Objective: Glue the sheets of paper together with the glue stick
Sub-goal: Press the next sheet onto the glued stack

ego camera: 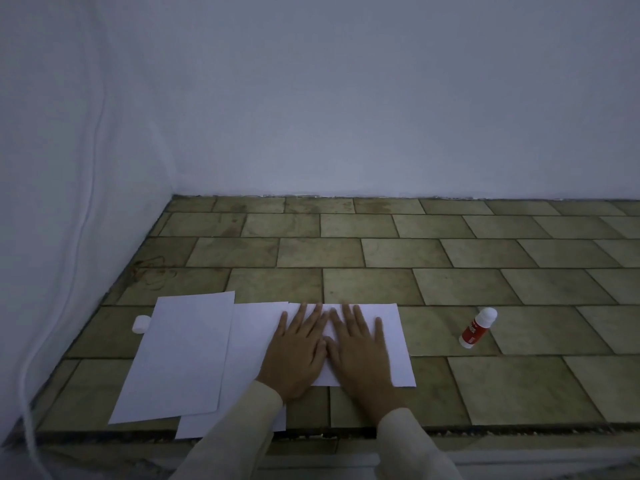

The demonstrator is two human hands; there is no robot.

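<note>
Pressing flat with fingers spread, the left hand [298, 351] and the right hand [358, 348] lie palm down side by side on the right sheet of paper [391, 341], thumbs almost touching, gripping nothing. That sheet overlaps the right part of a middle sheet [252, 344], which reaches down to the front edge of the tiled surface [485, 386]. A third sheet [183, 355] lies on top of the middle one on its left side, tilted a little, with its far corner higher than the others. Just beside the left edge of that third sheet sits a small white cap [141, 324], touching or nearly touching the paper. The glue stick [478, 327], red label with white ends, lies well to the right of the sheets, apart from both hands, leaning at an angle on the tiles. Pale sleeves [242, 441] cover both forearms. A white wall [346, 98] stands behind the surface.
</note>
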